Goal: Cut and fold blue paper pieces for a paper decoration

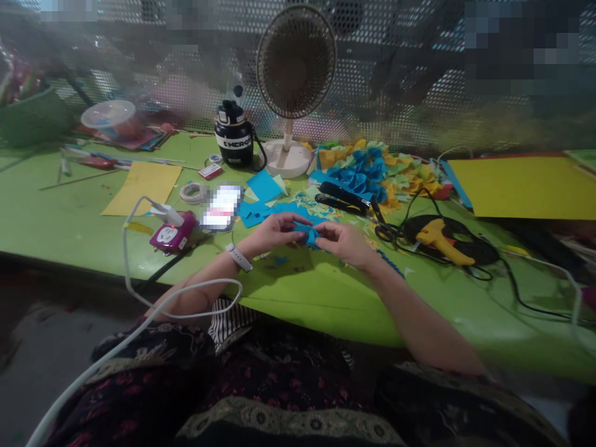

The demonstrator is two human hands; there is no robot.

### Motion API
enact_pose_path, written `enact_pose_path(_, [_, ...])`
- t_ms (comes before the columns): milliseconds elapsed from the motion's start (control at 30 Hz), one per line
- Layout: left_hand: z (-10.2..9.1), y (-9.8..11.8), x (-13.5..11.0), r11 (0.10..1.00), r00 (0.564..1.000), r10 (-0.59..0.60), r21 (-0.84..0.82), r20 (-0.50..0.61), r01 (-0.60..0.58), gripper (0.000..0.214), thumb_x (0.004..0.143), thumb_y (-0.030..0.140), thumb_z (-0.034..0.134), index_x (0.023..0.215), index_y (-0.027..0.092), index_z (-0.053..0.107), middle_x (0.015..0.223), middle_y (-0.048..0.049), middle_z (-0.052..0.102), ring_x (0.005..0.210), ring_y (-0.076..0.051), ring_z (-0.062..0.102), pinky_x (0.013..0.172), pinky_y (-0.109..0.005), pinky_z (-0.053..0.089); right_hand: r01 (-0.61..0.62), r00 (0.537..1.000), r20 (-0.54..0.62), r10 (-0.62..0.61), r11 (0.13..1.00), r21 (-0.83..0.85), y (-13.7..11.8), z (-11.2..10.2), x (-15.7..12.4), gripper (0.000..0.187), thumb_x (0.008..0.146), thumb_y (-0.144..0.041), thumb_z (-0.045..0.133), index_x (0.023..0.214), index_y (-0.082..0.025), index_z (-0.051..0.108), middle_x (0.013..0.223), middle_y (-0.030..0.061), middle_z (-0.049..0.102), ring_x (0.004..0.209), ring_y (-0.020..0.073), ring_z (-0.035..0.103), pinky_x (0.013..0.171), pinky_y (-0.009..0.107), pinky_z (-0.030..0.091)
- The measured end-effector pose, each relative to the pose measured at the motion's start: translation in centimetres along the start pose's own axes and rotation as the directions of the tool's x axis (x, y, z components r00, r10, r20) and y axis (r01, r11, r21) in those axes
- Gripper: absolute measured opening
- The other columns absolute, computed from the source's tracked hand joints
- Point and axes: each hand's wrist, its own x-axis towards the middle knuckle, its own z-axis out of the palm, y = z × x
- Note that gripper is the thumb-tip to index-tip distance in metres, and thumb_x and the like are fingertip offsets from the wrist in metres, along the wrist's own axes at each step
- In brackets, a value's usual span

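Observation:
Between my two hands, just above the green table, is a small folded piece of blue paper [308,234]. My left hand [279,231] pinches it from the left, with a white watch on that wrist. From the right, the thumb and fingers of my right hand [342,241] pinch its other side. Blue paper cut-offs [254,214] lie just behind my hands, partly hidden by them. Farther back is a heap of blue paper flowers [358,174] mixed with yellow and pale green ones. A black stapler [342,197] rests in front of that heap.
A yellow glue gun [444,242] with a black cord lies at right beside scissors [390,231]. A purple power socket [173,234], phone [222,207] and tape roll [193,192] are at left. Behind stand a fan [297,68] and black bottle [234,138]. A white cable [139,332] crosses my left forearm.

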Motion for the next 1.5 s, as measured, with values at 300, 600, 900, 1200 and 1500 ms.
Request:
enact_pose_path(300, [0.1,0.5,-0.4,0.971,0.984,0.164,0.165,0.068,-0.174,0.046,0.079,0.027,0.076,0.121,0.015,0.063,0.11,-0.0097,0.071,0.093,-0.015,0.067,0.083,-0.027,0.055,-0.16,0.986,0.076,0.147,0.961,0.226,0.2,0.0,0.4,0.038,0.066,-0.032,0.075,0.099,-0.021,0.061,0.061,-0.0061,0.06,0.05,0.0106,0.053,0.051,0.026,0.044])
enact_pose_path(600, [0.3,0.1,-0.4,0.957,0.978,0.186,0.206,0.097,-0.202,0.044,0.075,0.025,0.077,0.115,0.014,0.063,0.105,-0.0088,0.069,0.092,-0.016,0.066,0.077,-0.026,0.054,-0.217,0.976,0.082,0.203,0.95,0.224,-0.2,1.0,0.4,0.023,0.066,-0.031,0.068,0.085,-0.02,0.065,0.067,-0.0017,0.065,0.054,0.0114,0.055,0.052,0.025,0.046])
enact_pose_path(900, [0.4,0.2,-0.3,0.98,0.988,0.134,0.136,0.08,-0.144,0.041,0.071,0.027,0.082,0.106,0.014,0.065,0.098,-0.0072,0.07,0.085,-0.014,0.066,0.075,-0.026,0.054,-0.272,0.961,0.128,0.245,0.924,0.269,0.1,1.4,0.4,0.022,0.062,-0.031,0.067,0.081,-0.02,0.064,0.066,-0.0011,0.064,0.055,0.0115,0.055,0.049,0.023,0.044])
enact_pose_path(1200, [0.1,-0.1,0.0,0.994,0.995,0.093,0.055,0.026,-0.094,0.049,0.068,0.026,0.084,0.109,0.012,0.061,0.089,-0.0053,0.071,0.079,-0.013,0.067,0.075,-0.028,0.053,-0.184,0.981,0.103,0.163,0.951,0.25,-0.2,0.9,0.2,0.027,0.068,-0.043,0.068,0.082,-0.02,0.064,0.07,0.0006,0.064,0.061,0.0149,0.059,0.057,0.029,0.048])
enact_pose_path(1500, [0.3,-0.4,0.0,0.999,0.997,0.053,-0.006,0.06,-0.053,0.049,0.068,0.026,0.085,0.108,0.012,0.059,0.082,-0.0024,0.067,0.076,-0.012,0.065,0.074,-0.027,0.051,0.077,0.99,-0.097,-0.105,0.964,-0.254,-0.1,2.0,-0.5,0.047,0.08,-0.064,0.061,0.063,-0.021,0.058,0.056,-0.0015,0.05,0.053,0.0125,0.043,0.053,0.029,0.033])
